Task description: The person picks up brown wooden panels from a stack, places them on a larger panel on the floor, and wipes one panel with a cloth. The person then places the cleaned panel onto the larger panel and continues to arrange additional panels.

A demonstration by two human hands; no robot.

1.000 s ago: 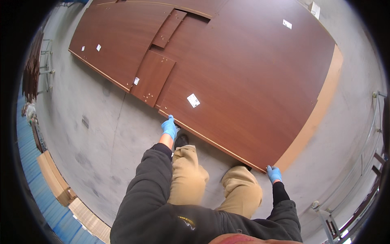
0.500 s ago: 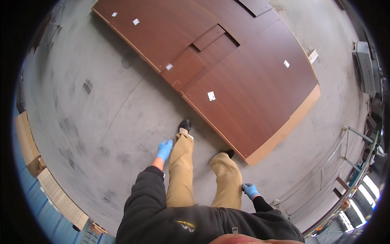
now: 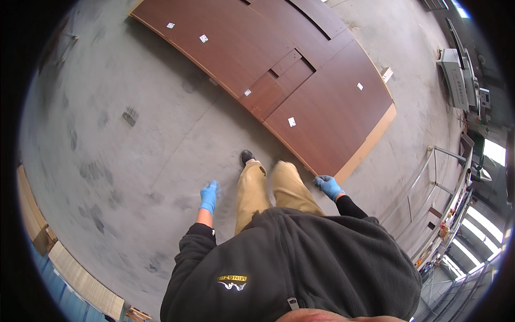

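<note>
- a large stack of reddish-brown panels, lying flat on the grey concrete floor, slanting from the top of the view down to a near right corner just ahead of the feet.
- along the near long edge of the stack, a smaller panel, with a narrower panel just behind and dark gaps next to the latter.
- white labels dotted about on the brown surfaces, several of them toward the near long edge.
- a tan strip bordering the right short edge, reaching down to the near right corner.
- at that same corner, the blue-gloved right hand, fingers bent, overlapping the corner from this angle; gripping, only touching or just short of contact: cannot tell.
- out to the left, well apart from the near long edge, the blue-gloved left hand, above bare floor, blurred, fingers loosely bent, nothing seen in the grasp; how far closed: cannot tell.
- between the two hands, tan trousers and a dark shoe, short of the near long edge.
- beside the far edge, near the far right corner, a small pale block.
- farther right, a metal-tube frame and, above it in view, a white machine.
- at the lower left, tan boards beside a blue surface.
</note>
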